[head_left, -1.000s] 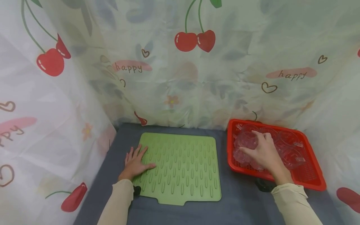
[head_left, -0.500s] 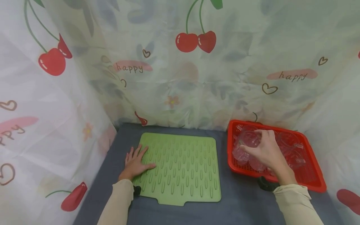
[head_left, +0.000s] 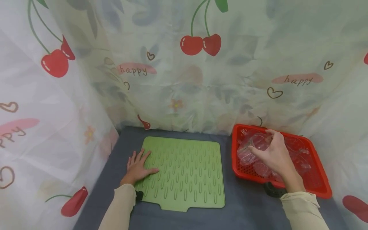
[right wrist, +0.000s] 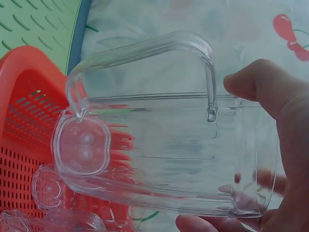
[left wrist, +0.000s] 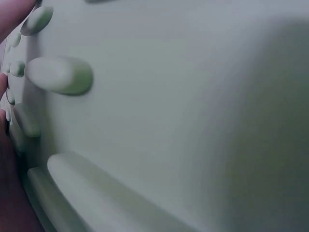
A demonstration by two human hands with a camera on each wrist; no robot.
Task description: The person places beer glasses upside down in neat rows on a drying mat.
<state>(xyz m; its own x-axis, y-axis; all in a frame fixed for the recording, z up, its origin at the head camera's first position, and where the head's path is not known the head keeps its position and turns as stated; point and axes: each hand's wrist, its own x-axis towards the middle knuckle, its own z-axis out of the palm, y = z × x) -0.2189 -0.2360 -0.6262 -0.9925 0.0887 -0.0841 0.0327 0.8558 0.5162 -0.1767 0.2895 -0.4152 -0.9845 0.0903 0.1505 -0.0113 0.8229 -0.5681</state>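
While the right hand (head_left: 277, 155) grips a clear mug (right wrist: 169, 128) over the right-hand basket (head_left: 253, 179), other mugs (head_left: 261, 169) blur there, partly hidden; the left hand (head_left: 137, 168), fingers spread, hides part of the green mat (head_left: 184, 175).

Through my feed I saw pale printed sheeting (head_left: 230, 73) rising behind the blue-grey counter (head_left: 238, 210) and along both sides. Red cherries (head_left: 191, 45) on green stems topped its middle, an orange flower (head_left: 176, 104) (rather faint) sat below, and brown heart outlines (head_left: 274, 93) lay near pink smears (head_left: 297, 79) lettered "happy".
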